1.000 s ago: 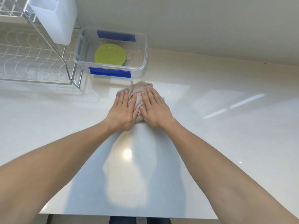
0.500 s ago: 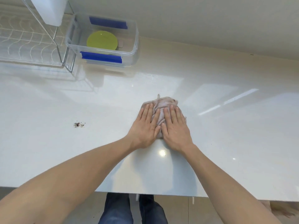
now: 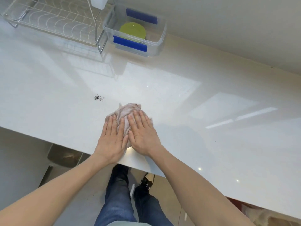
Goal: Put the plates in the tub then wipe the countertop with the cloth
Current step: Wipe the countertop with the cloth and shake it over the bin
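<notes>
Left hand (image 3: 112, 141): flat, palm down, fingers straight and close together, pressing on the near left part of the cloth; nothing gripped.
Right hand (image 3: 142, 136): flat, palm down, fingers extended, lying just beside the left hand with thumbs touching; it presses on the right part of the cloth, not closed around it.
Cloth (image 3: 126, 111): pale pinkish, bunched and wrinkled, lying on the counter near its front edge; its far part shows beyond the fingertips, the rest lies under both hands.
Counter (image 3: 211, 144): white, glossy, with window reflections on its right half.
Crumbs (image 3: 98, 97): small cluster of dark specks on the counter, to the left of the cloth and slightly beyond it, apart from it.
Tub (image 3: 160, 38): clear plastic with blue handle clips on the near and far sides, standing at the back of the counter by the wall, well apart from the hands.
Plate (image 3: 132, 31): lime green, round, lying inside the tub; whether more than one is stacked there cannot be told.
Dish rack (image 3: 53, 20): wire, at the back left, just beside the tub.
Below the counter edge: legs in blue jeans (image 3: 117, 198) and dark shoes.
</notes>
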